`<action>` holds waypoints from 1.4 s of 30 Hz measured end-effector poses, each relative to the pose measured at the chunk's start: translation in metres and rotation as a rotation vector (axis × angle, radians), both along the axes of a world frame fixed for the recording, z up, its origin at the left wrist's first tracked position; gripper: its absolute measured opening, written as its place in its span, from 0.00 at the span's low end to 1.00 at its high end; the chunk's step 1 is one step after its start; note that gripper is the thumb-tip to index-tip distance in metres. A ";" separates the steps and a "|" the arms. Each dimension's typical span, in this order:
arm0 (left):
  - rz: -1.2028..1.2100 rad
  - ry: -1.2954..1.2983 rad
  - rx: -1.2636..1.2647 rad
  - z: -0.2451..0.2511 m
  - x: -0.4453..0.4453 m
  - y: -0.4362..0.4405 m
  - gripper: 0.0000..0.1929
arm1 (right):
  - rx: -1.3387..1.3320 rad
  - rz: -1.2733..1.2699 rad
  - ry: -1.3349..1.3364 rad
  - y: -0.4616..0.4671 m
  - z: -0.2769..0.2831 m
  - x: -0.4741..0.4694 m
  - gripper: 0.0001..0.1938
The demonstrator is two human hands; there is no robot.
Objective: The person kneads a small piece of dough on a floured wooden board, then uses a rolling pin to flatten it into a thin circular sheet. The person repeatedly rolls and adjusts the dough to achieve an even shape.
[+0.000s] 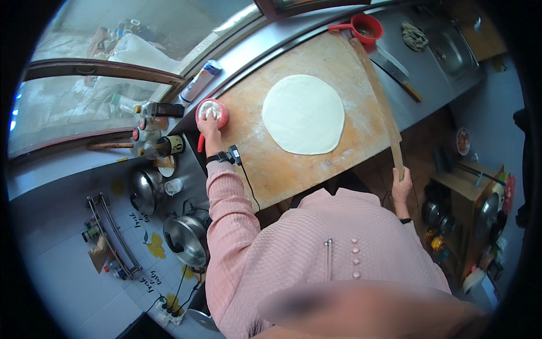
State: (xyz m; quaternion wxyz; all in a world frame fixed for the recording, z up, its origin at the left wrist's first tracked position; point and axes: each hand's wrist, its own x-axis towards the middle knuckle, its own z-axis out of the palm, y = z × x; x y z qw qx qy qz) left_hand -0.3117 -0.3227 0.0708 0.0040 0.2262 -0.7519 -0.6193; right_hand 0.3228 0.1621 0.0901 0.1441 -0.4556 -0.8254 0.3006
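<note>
A round sheet of rolled dough [304, 114] lies flat on a floured wooden board [254, 178]. My left hand [208, 123] dips its fingers into a red plastic ladle or bowl [223, 112] of white flour at the board's left edge; whether the fingers pinch any flour is hidden. With my right hand [401, 184] I grip the near end of a long wooden rolling pin [381, 106], which lies along the board's right side, apart from the dough. A camera-like device with a cable is strapped on my left wrist.
A red dipper [366, 29] stands beyond the board's far right corner. A cleaver [394, 72], a crumpled cloth [414, 37] and a metal sink [455, 53] are on the right. Bottles [167, 110] stand at the left by the window, with lidded metal pots [186, 241] nearer me.
</note>
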 end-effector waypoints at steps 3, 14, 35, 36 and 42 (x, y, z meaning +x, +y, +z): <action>-0.295 0.037 -0.028 0.002 0.053 0.049 0.17 | -0.006 0.016 0.016 0.012 -0.004 0.004 0.25; -0.831 0.404 -0.899 -0.044 0.164 0.266 0.42 | 0.030 0.105 0.006 0.078 0.003 0.015 0.24; 0.013 -0.067 -0.437 -0.064 0.319 0.192 0.32 | 0.085 0.606 0.086 0.034 -0.029 -0.143 0.22; -0.030 -0.104 -0.560 -0.064 0.314 0.192 0.30 | 0.077 0.620 0.064 0.029 -0.030 -0.153 0.22; -0.370 -0.444 -0.214 -0.035 0.272 0.171 0.16 | 0.203 0.687 0.087 0.007 -0.030 -0.188 0.22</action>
